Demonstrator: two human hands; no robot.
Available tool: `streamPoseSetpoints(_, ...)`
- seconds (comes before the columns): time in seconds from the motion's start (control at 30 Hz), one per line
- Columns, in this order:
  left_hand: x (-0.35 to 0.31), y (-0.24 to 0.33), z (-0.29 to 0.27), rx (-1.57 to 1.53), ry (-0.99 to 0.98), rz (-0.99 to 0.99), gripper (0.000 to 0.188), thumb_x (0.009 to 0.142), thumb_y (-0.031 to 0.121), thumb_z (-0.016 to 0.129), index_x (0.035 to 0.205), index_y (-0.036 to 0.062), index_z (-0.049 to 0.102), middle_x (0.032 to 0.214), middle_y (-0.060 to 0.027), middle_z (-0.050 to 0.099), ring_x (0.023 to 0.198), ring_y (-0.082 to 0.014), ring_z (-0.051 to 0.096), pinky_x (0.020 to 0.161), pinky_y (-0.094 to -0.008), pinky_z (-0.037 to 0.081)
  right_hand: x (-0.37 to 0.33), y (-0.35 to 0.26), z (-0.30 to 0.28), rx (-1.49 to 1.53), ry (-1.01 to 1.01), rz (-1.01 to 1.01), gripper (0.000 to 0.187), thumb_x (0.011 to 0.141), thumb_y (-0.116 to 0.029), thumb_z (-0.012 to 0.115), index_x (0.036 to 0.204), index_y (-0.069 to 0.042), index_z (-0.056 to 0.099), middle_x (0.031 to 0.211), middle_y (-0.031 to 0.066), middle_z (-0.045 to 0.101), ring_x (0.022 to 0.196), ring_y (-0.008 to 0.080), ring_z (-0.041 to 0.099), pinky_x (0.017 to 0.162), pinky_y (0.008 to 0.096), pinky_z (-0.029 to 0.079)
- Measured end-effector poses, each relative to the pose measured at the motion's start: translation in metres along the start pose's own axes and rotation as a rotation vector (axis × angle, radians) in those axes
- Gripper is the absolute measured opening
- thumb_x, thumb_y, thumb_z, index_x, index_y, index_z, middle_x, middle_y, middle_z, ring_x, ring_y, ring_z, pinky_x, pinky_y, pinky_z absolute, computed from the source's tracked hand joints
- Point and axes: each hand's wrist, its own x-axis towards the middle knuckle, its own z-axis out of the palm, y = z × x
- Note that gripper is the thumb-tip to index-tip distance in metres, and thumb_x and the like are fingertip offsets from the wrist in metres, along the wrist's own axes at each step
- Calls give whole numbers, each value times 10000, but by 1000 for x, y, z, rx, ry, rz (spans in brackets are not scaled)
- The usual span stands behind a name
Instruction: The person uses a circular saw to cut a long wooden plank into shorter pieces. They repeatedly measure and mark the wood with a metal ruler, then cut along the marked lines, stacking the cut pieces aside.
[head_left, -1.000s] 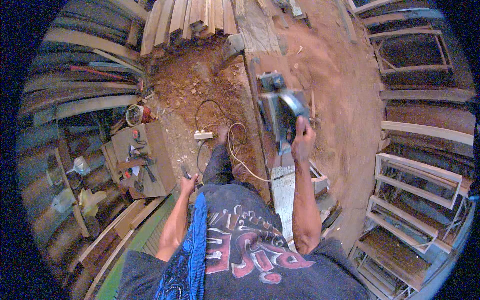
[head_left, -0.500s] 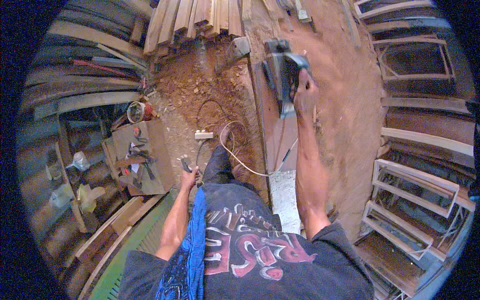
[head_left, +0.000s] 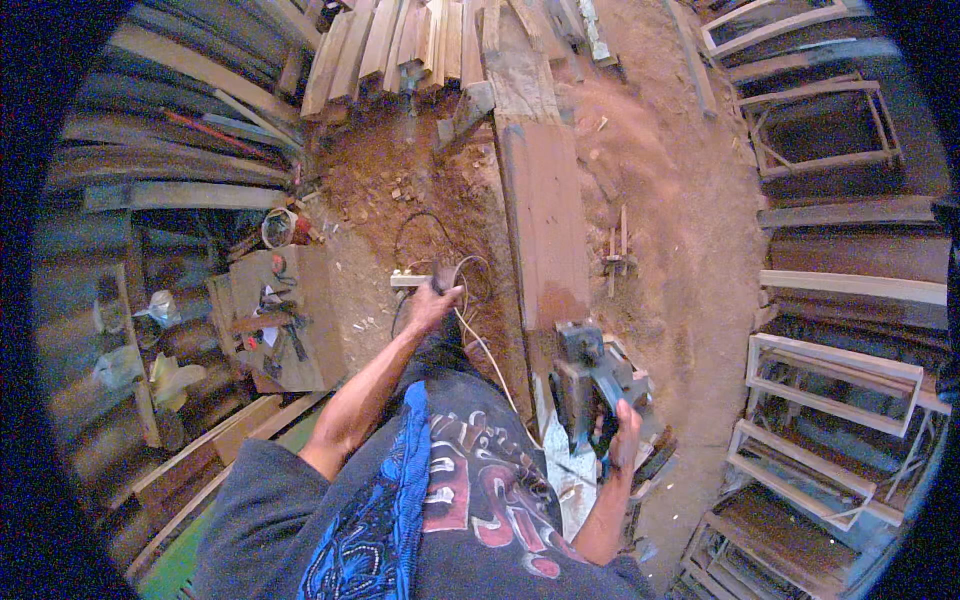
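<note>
A long reddish-brown board lies lengthwise in front of me on a bench. My right hand is closed on the rear handle of a dark power tool that looks like an electric planer. The planer is at the board's near end, close to my body on the right. My left hand is closed around a small dark thing, too blurred to name, beside a white power strip. A pale cord runs from near my left hand down toward the planer side.
Stacked timber lies at the far end. White-edged wooden frames line the right side. At left, a low box-like stand carries hand tools, with a bucket behind it. Wood shavings and dust cover the floor.
My right hand has pulled the planer from the board's far part back to its near end. My left hand has moved right and forward to beside the power strip.
</note>
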Motion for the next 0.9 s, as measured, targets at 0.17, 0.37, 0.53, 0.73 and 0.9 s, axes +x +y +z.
streamPoseSetpoints(0.17,-11,99,40,-39,-236,-128,631,700,529,873,1030,59,612,902,-81,669,797,-216,617,708,-402,525,-35,71,-25,-239,295,-45,467,986,-518,529,848,-83,626,698,44,630,536,138,569,517,291,470)
streamPoseSetpoints(0.37,-28,116,89,-78,30,-65,637,675,444,898,1048,18,604,896,-101,689,788,-237,650,709,-401,554,-40,100,-13,-73,202,-69,491,986,-525,541,843,-66,637,647,17,589,509,126,542,489,289,426)
streamPoseSetpoints(0.53,-20,116,84,-100,-32,-155,671,682,403,897,1099,-24,591,982,-126,700,864,-257,667,766,-401,568,-21,112,-13,-93,150,-159,524,995,-520,515,823,-41,639,650,26,583,540,139,551,514,301,436)
streamPoseSetpoints(0.73,-25,132,52,-271,-261,-206,366,818,331,817,897,6,668,778,-75,698,623,-194,643,569,-358,546,6,154,-22,-257,241,-295,491,1019,-455,502,773,-42,599,610,45,564,520,151,534,496,324,440)
streamPoseSetpoints(0.9,-48,174,13,-843,-422,-158,193,928,212,713,862,34,676,721,-39,661,576,-154,619,500,-305,510,11,160,-26,-348,254,-406,488,1031,-426,498,712,-62,557,588,24,547,467,114,506,444,303,412)
